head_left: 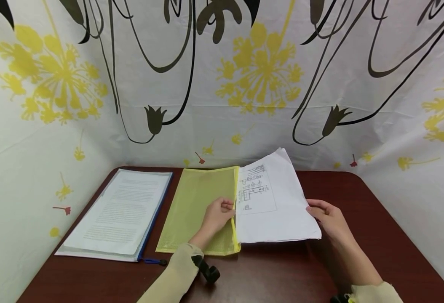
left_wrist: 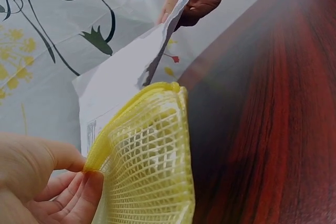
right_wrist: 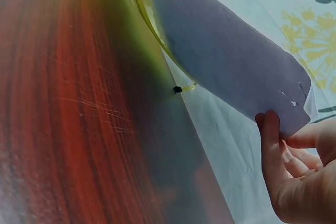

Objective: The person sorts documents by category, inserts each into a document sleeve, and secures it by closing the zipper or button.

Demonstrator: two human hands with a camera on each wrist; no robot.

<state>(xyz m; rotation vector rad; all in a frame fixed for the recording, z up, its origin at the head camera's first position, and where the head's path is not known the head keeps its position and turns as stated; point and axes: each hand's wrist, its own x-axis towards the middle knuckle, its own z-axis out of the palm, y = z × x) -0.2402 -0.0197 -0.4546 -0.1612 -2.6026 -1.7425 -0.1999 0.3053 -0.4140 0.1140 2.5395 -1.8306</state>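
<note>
A yellow mesh zip pouch lies on the dark wooden table, its open side facing right. My left hand pinches the zip edge of the pouch between thumb and fingers. A sheaf of white paper with printed line drawings reaches out of that opening, its left edge at the zip. With thumb and fingers my right hand pinches the sheaf's right edge, which is lifted off the table. From the right wrist view, the underside of the paper shows, with staples near the held corner.
To the left lies a blue-edged clear pouch with printed sheets on it and a blue zip cord at its lower corner. A patterned cloth hangs behind the table and along both sides.
</note>
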